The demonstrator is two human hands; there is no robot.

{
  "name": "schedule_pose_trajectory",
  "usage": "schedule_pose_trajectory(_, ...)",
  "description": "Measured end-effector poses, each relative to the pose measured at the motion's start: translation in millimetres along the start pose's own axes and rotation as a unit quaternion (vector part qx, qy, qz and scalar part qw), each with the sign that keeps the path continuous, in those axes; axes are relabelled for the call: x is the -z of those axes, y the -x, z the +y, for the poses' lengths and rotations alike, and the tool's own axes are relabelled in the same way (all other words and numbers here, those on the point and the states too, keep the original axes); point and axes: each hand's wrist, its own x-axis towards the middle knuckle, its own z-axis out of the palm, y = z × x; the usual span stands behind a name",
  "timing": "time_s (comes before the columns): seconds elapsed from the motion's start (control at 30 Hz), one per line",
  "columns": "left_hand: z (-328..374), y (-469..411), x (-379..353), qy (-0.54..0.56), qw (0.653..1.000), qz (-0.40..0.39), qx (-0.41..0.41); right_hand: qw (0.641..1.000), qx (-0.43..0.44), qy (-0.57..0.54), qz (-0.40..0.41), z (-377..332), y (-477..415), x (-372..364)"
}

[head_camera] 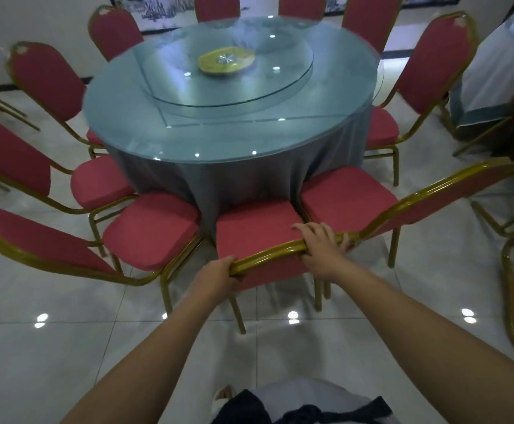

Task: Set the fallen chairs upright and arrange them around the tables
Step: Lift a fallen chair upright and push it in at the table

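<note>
Gripping the chair [255,228] by the gold rail [269,254] along the top of its back, both hands are placed for a controlled push. The left hand [219,275] clasps the rail's left end with fingers curled under it. The right hand [321,244] grasps the rail farther right, with fingers hooked over the front.

The chair stands upright on the tiled floor [66,347] with its seat facing the round table [112,102]. The front edge of the seat is at the hanging cloth [234,182]. It sits between the left neighbour [150,229] and the right neighbour [346,195].

The step in hand looks like squaring this chair in its gap. Equal pressure from both hands should send it straight in, since a harder shove on one side would swing the seat into a neighbour. The right neighbour's seat lies just beside this one, with a little more room on the left, so any correction is better made leftward.

The glossy tile should let the legs slide, though metal feet may catch on a grout line, and a slight lift through the rail would guard against that. The cloth is the other risk: pushed too deep, the seat would bunch it or drag it. A sensible stopping point is where this back lines up with the ring of other backs.

More chairs show at the right edge of the view, and whether any there lies fallen cannot be told.
</note>
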Motion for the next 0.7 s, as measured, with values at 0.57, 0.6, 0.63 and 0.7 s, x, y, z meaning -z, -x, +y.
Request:
schedule_pose_trajectory(0.57,263,-11,-56,0.027,0.961,0.032,-0.274,0.979,-0.042,-0.141,0.140,225,124,121)
schedule_pose_trajectory(0.6,277,-21,-60,0.026,0.964,0.006,-0.265,0.976,-0.048,-0.152,0.149,236,125,126)
schedule_pose_trajectory(0.63,291,-33,-65,0.025,0.967,-0.016,-0.254,0.973,-0.056,-0.161,0.156,246,124,129)
schedule_pose_trajectory(0.7,315,-62,-72,0.029,0.973,-0.050,-0.223,0.969,-0.070,-0.172,0.165,264,118,136)
